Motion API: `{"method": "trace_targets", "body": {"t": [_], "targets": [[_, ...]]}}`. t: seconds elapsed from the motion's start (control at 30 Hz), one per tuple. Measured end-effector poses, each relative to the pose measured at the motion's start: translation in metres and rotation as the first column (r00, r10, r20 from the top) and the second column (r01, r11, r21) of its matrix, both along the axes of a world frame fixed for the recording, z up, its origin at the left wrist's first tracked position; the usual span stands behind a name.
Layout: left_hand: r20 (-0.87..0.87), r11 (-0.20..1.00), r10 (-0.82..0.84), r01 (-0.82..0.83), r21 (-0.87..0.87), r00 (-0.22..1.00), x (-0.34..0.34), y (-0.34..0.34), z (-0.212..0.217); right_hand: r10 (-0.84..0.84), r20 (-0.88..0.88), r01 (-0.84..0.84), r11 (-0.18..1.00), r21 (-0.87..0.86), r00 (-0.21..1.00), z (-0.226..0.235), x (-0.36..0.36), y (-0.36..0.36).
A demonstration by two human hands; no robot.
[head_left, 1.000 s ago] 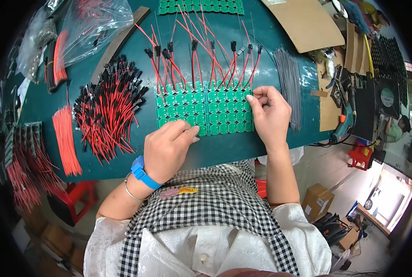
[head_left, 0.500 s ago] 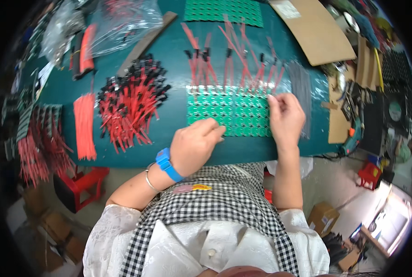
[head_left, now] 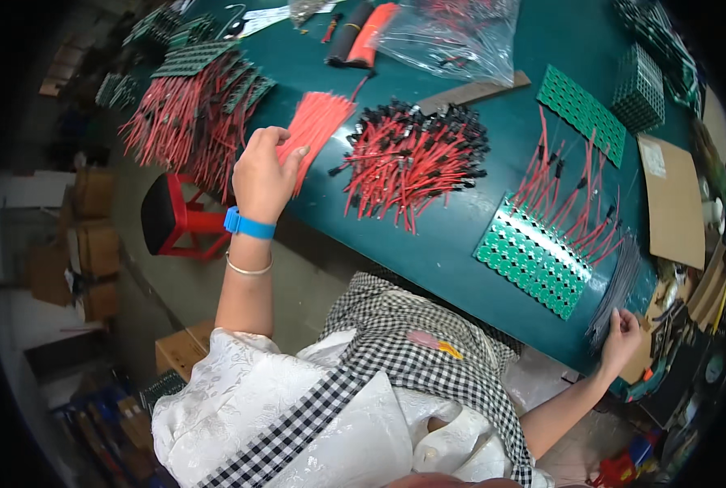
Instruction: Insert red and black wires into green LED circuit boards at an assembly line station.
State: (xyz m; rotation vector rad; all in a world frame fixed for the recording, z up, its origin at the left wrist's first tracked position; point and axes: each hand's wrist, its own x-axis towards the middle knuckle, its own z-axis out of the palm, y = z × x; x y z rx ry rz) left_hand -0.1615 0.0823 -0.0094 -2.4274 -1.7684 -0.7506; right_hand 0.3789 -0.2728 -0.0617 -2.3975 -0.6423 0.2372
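Across the surface (head_left: 444,259), the left hand (head_left: 261,183), thumb and fingers parted, meets the red wires (head_left: 320,118) while the right hand (head_left: 621,343) bunches fingertips at the grey wires' (head_left: 621,281) near end, grip unclear, and a light pinch should separate strands cleanest.

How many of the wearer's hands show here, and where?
2: the left hand is at the red wires; the right hand is at the dark grey wires. Neither is hidden.
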Motion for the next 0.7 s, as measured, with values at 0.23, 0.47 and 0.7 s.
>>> {"method": "trace_targets", "body": {"t": [0.23,0.47,0.7], "targets": [[-0.201,0.968,0.124,-0.163,-0.191,0.972,-0.009,0.015,-0.024,-0.001,-0.014,0.001,1.0,-0.031,1.0,0.01,0.008,-0.004],[-0.401,0.938,0.125,-0.241,-0.251,0.907,0.004,0.03,-0.002,0.108,0.122,-0.075,0.965,-0.251,0.987,0.027,-0.006,-0.009],[-0.57,0.959,-0.017,-0.149,-0.243,0.821,-0.002,0.035,0.013,0.013,0.106,0.005,0.987,-0.162,0.994,0.042,-0.02,0.003]]}}
